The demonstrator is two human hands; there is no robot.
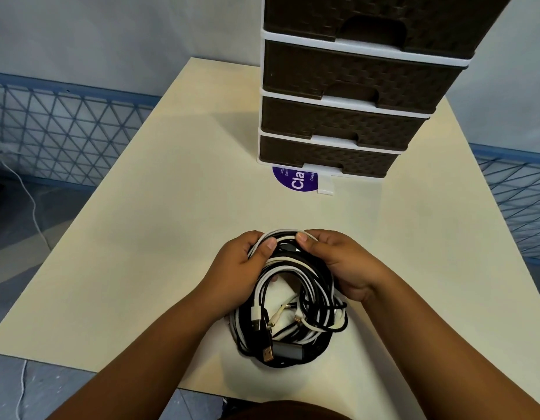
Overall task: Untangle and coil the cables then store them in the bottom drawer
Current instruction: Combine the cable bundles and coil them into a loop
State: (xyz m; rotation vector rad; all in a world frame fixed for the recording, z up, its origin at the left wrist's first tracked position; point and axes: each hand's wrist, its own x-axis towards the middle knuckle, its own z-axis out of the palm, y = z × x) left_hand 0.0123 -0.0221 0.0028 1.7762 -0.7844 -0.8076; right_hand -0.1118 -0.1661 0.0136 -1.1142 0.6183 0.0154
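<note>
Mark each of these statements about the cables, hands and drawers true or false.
1. Both hands hold the cable bundle. True: the left hand and right hand grip its far end.
2. The bottom drawer stands pulled out. False: all four drawers in view are shut.
3. The bundle mixes black and white cables. True.
4. The cables already lie in a drawer. False: they sit on the table, in front of the drawer unit.
5. A purple sticker pokes out from under the drawer unit. True.
</note>
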